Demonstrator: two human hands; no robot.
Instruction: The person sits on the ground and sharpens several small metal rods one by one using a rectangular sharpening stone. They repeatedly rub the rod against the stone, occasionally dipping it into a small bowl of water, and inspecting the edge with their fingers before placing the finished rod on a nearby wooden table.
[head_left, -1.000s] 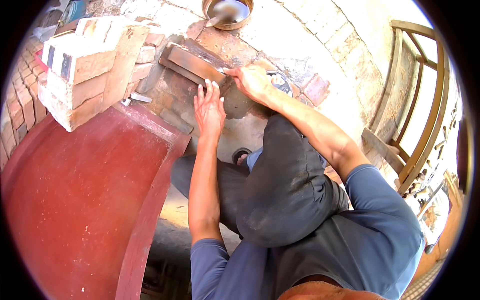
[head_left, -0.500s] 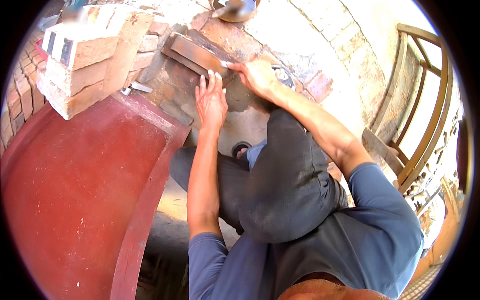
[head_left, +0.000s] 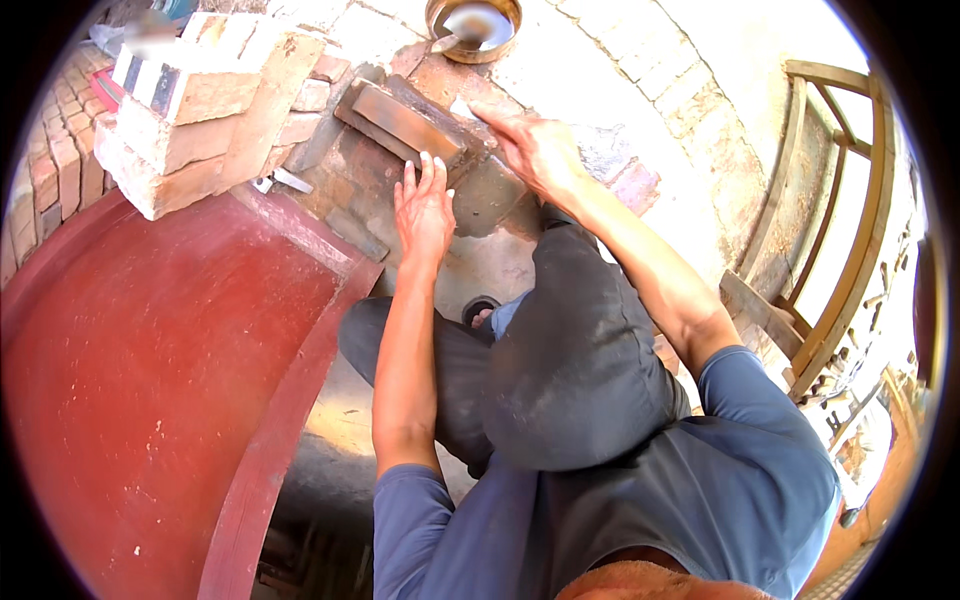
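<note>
A rusty-brown rectangular block (head_left: 395,115) lies on a dark, wet patch of brick ground. My left hand (head_left: 422,215) is open, fingers spread, its fingertips at the block’s near edge. My right hand (head_left: 540,160) is closed around a small pale object (head_left: 465,108), too unclear to name, at the block’s right end. Past the block stands a round metal bowl (head_left: 473,52) with liquid and what looks like a blurred handled tool in it.
Pale bricks (head_left: 210,140) are stacked at upper left. A red sloping panel (head_left: 150,380) fills the left side. A wooden frame (head_left: 857,270) stands on the right, with clutter below it. My bent legs are under my arms.
The pale object in my right hand has shifted back and forth near the block’s right end, now slightly higher and farther right. My left hand stays at the near edge, fingers spread.
</note>
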